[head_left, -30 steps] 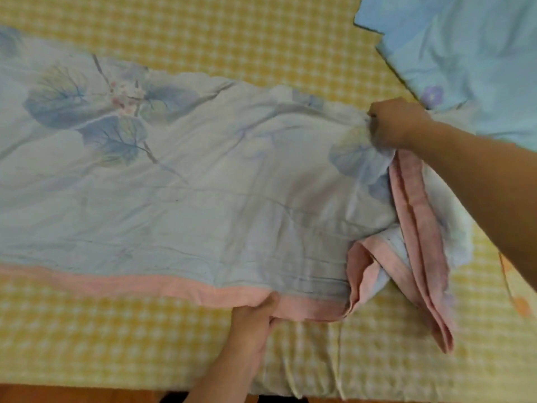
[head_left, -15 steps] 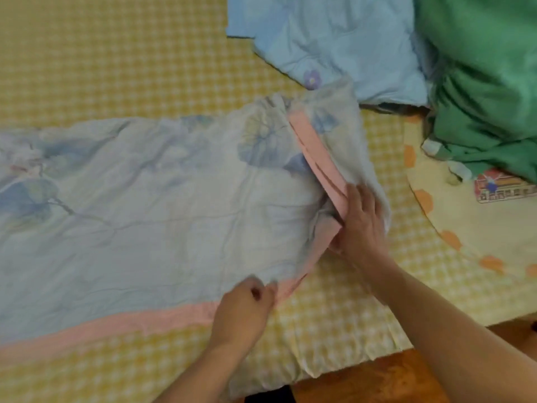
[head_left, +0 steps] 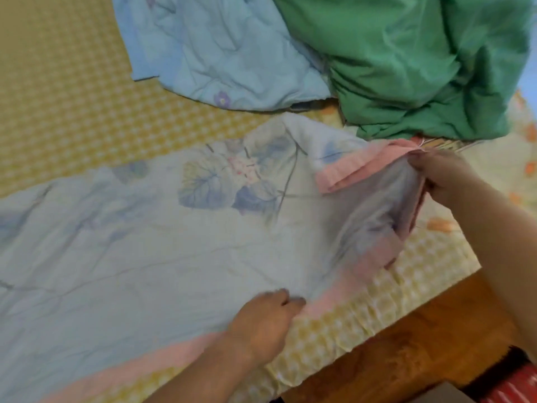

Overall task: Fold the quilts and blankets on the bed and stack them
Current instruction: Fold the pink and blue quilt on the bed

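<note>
— Two hands are seen at work; what is held nearest the bed's edge?

— The pink-bordered near edge of the floral quilt (head_left: 174,251) is gripped by the left hand (head_left: 261,327), its fingers curled onto the cloth just where the pink band meets the yellow checked sheet (head_left: 334,341). A wooden floor (head_left: 406,353) is seen below the mattress edge.

— And the right?

— The quilt's end is pinched and lifted off the bed by the right hand (head_left: 441,175), the pink border being bunched between thumb and fingers. The cloth is pulled up into a hanging fold beneath that hand; the picture is blurred there, so the number of layers cannot be told.

— Where is the rest of the quilt laid?

— It is spread flat across the sheet, running off to the left, with a leaf-and-flower print shown at its middle.

— What is found beyond?

— A light blue quilt (head_left: 220,53) is heaped at the far side, and a crumpled green blanket (head_left: 406,62) is piled just beside it, to the right, overlapping its edge.
</note>
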`<state>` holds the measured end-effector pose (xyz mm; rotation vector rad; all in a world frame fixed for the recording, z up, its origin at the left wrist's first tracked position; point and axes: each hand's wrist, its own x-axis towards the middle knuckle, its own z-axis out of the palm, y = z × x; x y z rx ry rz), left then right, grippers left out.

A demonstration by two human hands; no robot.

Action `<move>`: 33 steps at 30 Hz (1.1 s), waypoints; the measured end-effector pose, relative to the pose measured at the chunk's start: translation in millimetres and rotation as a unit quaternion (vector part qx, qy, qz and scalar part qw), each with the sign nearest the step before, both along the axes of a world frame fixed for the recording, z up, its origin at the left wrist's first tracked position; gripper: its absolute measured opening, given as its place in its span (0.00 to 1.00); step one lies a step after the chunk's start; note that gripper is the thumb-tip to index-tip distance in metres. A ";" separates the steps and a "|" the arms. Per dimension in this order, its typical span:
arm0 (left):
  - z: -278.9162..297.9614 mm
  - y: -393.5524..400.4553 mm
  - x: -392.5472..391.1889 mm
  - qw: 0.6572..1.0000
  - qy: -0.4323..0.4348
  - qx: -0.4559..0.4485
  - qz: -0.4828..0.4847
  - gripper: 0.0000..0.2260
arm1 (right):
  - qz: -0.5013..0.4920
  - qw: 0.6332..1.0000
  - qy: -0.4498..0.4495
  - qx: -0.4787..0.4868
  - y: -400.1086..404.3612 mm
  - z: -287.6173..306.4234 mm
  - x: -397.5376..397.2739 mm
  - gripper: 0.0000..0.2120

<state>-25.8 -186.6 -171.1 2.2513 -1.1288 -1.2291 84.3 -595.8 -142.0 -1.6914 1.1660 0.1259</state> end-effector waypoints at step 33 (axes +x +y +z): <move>53.4 -48.4 278.5 0.732 0.080 -0.233 0.636 0.16 | 0.353 0.903 -0.015 0.245 144.3 103.0 -138.3 0.15</move>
